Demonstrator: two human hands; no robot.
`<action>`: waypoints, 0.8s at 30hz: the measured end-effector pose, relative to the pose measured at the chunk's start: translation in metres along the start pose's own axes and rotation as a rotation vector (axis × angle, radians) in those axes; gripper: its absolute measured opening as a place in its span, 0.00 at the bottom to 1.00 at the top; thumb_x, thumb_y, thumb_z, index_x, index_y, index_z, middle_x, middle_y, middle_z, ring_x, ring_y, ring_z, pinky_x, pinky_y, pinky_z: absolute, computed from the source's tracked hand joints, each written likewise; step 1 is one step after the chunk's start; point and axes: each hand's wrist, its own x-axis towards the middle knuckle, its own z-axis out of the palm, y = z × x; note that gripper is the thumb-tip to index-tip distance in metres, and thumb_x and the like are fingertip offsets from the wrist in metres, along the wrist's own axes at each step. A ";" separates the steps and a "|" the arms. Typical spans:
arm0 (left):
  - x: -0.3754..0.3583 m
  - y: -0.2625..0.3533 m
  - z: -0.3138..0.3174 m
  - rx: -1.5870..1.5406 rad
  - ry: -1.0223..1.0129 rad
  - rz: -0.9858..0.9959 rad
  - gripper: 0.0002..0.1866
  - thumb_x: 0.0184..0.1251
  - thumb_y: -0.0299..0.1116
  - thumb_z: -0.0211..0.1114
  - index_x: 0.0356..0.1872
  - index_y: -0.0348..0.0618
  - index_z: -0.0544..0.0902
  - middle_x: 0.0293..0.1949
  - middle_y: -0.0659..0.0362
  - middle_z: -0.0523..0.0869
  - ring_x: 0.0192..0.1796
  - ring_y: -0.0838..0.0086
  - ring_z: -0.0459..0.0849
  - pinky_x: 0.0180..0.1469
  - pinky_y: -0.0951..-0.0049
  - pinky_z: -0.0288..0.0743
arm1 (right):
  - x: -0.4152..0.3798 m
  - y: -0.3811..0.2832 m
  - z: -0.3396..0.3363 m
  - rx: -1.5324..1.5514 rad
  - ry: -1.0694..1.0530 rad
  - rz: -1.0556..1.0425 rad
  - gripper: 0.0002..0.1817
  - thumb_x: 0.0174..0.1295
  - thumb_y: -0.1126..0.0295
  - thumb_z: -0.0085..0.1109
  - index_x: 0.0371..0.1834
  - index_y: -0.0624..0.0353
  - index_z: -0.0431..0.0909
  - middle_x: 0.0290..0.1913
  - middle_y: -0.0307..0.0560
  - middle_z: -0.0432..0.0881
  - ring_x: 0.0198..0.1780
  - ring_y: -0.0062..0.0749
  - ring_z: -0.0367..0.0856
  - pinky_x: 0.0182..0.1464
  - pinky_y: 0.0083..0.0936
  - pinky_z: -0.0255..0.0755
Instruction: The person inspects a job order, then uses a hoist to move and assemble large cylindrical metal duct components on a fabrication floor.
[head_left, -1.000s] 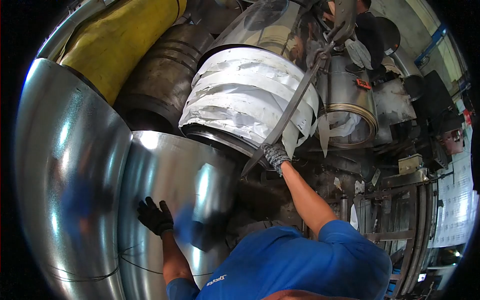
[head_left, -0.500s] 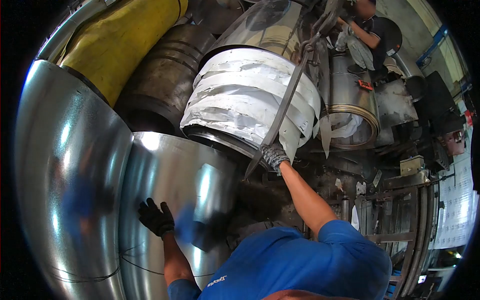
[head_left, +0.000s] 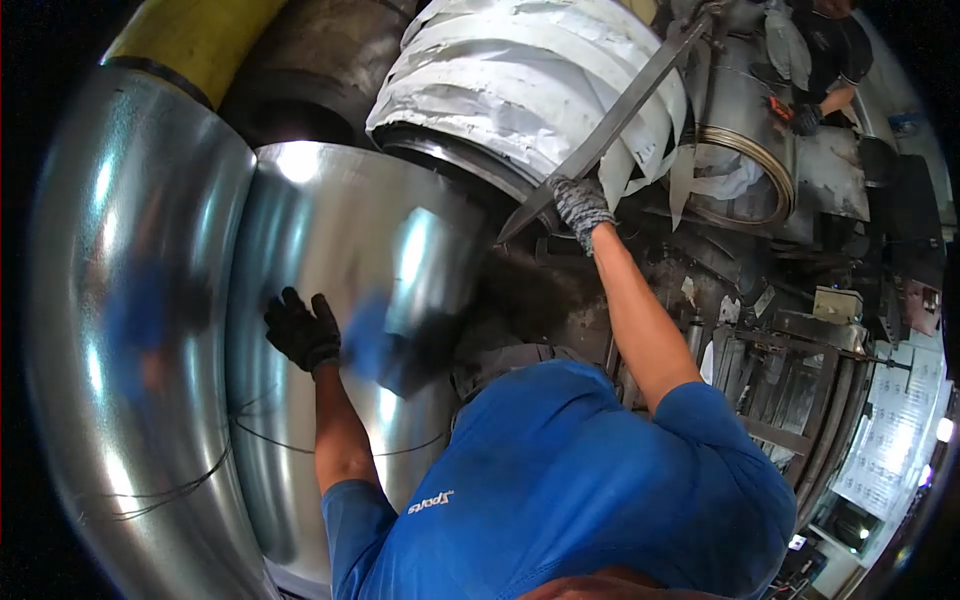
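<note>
**Gloved right hand clamped on a steel strap, left hand flat on a shiny coil**

The right hand (head_left: 580, 203), in a grey knit glove, is closed around a long flat steel strap (head_left: 622, 112) near its lower end. The strap runs up and to the right from the hand, slanting across the face of a coil wrapped in torn white paper (head_left: 520, 80), and its pointed lower tip sticks out just left of the hand. The strap's far end reaches the top edge of the view, where its attachment is too cramped to make out.

The left hand (head_left: 301, 330), in a black glove, lies open with fingers spread, pressed flat against the curved side of a bright galvanised coil (head_left: 340, 230) in the near left of the scene. It grips nothing. A thin wire (head_left: 280, 440) lies loosely across that coil's surface below the hand.

Just left of this coil stands a second shiny coil (head_left: 130, 300), touching it along a dark seam. Far left, a yellow-wrapped coil (head_left: 190, 35) shows at the top edge, with a dull dark coil (head_left: 320, 60) beside it.

To the far right, behind the paper-wrapped coil, sits a smaller coil with a brass-coloured rim (head_left: 745, 170). Another person (head_left: 825, 50) in dark clothes and a dark glove bends over it.
</note>
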 end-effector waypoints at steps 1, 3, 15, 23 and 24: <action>0.005 0.002 -0.009 -0.015 -0.110 -0.024 0.31 0.60 0.56 0.52 0.59 0.48 0.70 0.60 0.47 0.71 0.62 0.49 0.67 0.58 0.47 0.62 | -0.001 0.000 0.000 0.086 0.000 0.047 0.34 0.59 0.45 0.46 0.54 0.66 0.75 0.59 0.64 0.73 0.63 0.53 0.69 0.64 0.35 0.62; 0.005 0.002 -0.006 -0.049 -0.128 -0.034 0.31 0.60 0.57 0.52 0.59 0.49 0.70 0.61 0.47 0.70 0.63 0.50 0.66 0.60 0.46 0.60 | -0.002 0.004 0.000 0.031 -0.021 0.001 0.32 0.62 0.47 0.42 0.54 0.67 0.74 0.59 0.67 0.72 0.62 0.57 0.68 0.64 0.38 0.61; 0.009 0.004 -0.010 -0.049 -0.263 -0.093 0.30 0.60 0.56 0.55 0.58 0.50 0.70 0.62 0.48 0.70 0.65 0.50 0.65 0.63 0.47 0.59 | -0.004 0.003 -0.007 0.141 0.001 0.092 0.33 0.57 0.50 0.54 0.53 0.72 0.74 0.55 0.65 0.77 0.59 0.50 0.73 0.61 0.32 0.65; 0.008 0.003 -0.016 -0.055 -0.194 -0.079 0.30 0.60 0.57 0.53 0.59 0.50 0.70 0.61 0.48 0.70 0.65 0.51 0.65 0.63 0.46 0.59 | 0.017 0.022 0.002 0.099 -0.038 -0.029 0.35 0.62 0.46 0.42 0.57 0.69 0.71 0.61 0.68 0.69 0.63 0.58 0.66 0.65 0.38 0.60; 0.009 0.002 -0.017 -0.063 -0.224 -0.080 0.30 0.60 0.57 0.53 0.59 0.50 0.70 0.61 0.49 0.70 0.65 0.51 0.65 0.63 0.46 0.59 | 0.021 0.026 0.005 0.103 -0.047 -0.019 0.35 0.62 0.46 0.42 0.57 0.69 0.71 0.61 0.68 0.70 0.63 0.58 0.66 0.65 0.37 0.60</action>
